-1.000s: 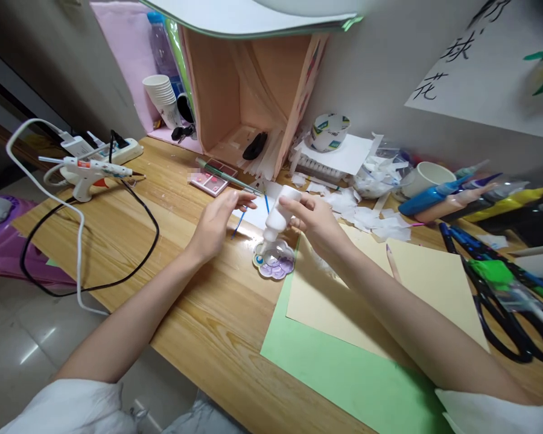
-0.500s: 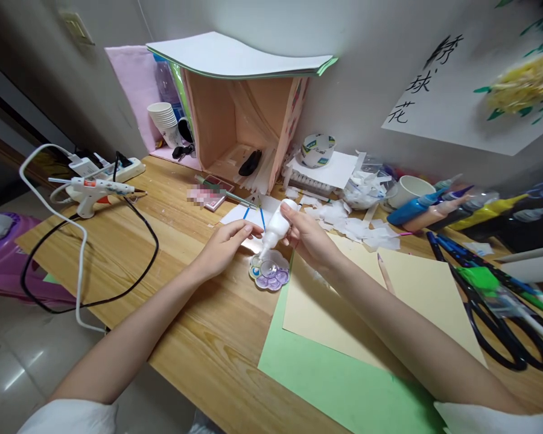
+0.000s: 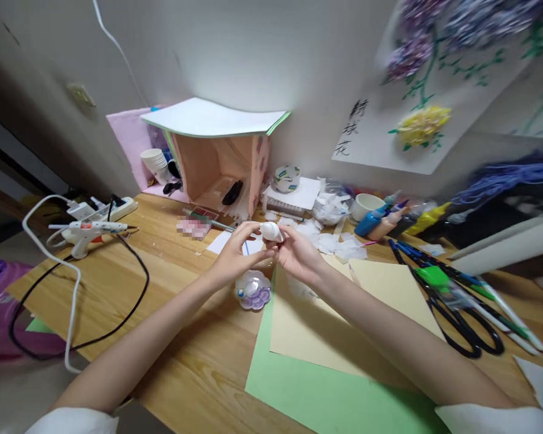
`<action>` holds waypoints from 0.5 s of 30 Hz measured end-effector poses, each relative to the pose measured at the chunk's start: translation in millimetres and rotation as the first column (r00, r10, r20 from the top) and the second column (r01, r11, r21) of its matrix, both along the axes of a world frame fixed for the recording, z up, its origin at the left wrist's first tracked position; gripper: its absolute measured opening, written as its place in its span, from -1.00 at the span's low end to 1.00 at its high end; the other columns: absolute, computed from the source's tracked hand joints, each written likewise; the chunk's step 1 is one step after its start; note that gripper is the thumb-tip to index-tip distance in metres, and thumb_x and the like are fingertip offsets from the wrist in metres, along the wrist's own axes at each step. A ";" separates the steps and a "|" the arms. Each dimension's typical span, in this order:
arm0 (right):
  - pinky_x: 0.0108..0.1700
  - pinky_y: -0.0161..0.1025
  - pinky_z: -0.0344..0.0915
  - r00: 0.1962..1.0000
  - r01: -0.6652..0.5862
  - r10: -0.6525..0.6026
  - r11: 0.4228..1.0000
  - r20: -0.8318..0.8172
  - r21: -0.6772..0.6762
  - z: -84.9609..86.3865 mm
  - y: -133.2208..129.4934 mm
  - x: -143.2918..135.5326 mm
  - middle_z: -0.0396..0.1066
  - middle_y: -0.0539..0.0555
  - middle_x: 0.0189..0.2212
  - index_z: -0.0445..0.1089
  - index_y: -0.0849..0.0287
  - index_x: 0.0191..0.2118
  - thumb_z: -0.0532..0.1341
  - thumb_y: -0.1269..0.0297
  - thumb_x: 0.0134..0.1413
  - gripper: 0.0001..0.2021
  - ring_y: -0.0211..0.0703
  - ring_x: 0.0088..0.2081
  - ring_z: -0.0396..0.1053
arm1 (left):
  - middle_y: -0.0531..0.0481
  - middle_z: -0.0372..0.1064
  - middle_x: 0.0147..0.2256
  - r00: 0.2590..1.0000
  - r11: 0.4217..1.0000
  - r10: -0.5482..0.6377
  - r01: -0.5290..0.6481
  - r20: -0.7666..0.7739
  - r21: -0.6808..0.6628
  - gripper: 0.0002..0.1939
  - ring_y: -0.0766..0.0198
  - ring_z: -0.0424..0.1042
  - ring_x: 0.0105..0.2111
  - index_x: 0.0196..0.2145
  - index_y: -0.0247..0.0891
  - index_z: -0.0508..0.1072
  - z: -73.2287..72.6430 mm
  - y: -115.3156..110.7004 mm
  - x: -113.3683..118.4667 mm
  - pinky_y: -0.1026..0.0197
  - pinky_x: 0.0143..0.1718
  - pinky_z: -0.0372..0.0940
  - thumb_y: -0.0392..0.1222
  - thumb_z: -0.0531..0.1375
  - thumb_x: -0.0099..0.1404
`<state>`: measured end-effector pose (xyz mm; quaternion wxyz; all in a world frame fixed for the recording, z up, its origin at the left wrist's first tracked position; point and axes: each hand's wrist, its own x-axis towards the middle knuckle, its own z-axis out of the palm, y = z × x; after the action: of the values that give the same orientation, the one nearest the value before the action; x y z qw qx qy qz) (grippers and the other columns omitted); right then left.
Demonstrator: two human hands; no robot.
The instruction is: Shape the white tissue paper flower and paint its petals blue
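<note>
A small white bottle (image 3: 271,231) is held between both hands above the table, its round end facing me. My right hand (image 3: 296,253) is closed around it from the right. The fingers and thumb of my left hand (image 3: 242,250) reach the bottle from the left, closed at its side. Just below the hands, a flower-shaped palette (image 3: 254,290) with purple and blue paint lies on the wood. Right of the palette are a beige sheet (image 3: 344,325) and, under it, a green sheet (image 3: 298,386).
A glue gun (image 3: 88,232) with looped cables lies at the left. Behind stands a pink open box (image 3: 208,163). Paper scraps (image 3: 339,241), paint bottles (image 3: 380,223) and large black scissors (image 3: 461,331) lie to the right.
The bottle has risen off the palette and turned from tip-down to its round end facing me. My left hand has come onto it. The head view has tilted up and shifted right.
</note>
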<state>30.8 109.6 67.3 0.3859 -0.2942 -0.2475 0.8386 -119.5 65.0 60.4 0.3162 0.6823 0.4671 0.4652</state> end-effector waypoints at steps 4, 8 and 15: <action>-0.62 -0.43 0.21 0.993 0.122 -0.122 0.993 0.000 -0.008 11.7 13.4 35.7 0.34 -0.01 -0.56 0.33 0.18 -0.37 0.04 0.34 0.19 -0.83 -0.35 -0.61 0.17 | -0.14 0.38 -0.09 0.995 0.993 -0.096 0.095 0.015 0.070 -0.61 0.14 0.37 -0.06 -0.14 -0.27 0.48 18.4 40.0 46.8 0.13 -0.02 0.27 -0.08 0.33 0.09; -0.54 -0.38 0.27 0.970 0.221 -0.227 0.973 0.087 0.067 16.6 21.5 91.2 0.32 -0.01 -0.61 0.31 0.16 -0.43 -0.01 0.29 0.24 -0.74 -0.33 -0.61 0.22 | -0.11 0.46 -0.22 0.967 0.968 -0.251 0.250 0.041 0.030 -0.64 0.18 0.44 -0.20 -0.27 -0.31 0.51 30.9 78.2 105.6 0.18 -0.14 0.33 0.00 0.33 0.06; -0.48 -0.32 0.34 0.843 0.342 -0.428 0.894 0.328 0.288 4.1 21.5 206.7 0.42 0.11 -0.49 0.32 0.19 -0.40 -0.02 0.10 0.26 -0.66 -0.27 -0.53 0.36 | -0.02 0.44 -0.48 0.921 0.949 -0.314 0.314 -0.230 -0.036 -0.56 0.28 0.37 -0.45 -0.43 -0.36 0.50 36.6 135.8 227.3 0.31 -0.44 0.19 0.16 0.20 0.14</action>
<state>237.5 131.1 71.4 0.5212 -0.4516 -0.3441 0.6372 107.8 200.8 97.0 0.3292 0.7983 0.3852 0.3254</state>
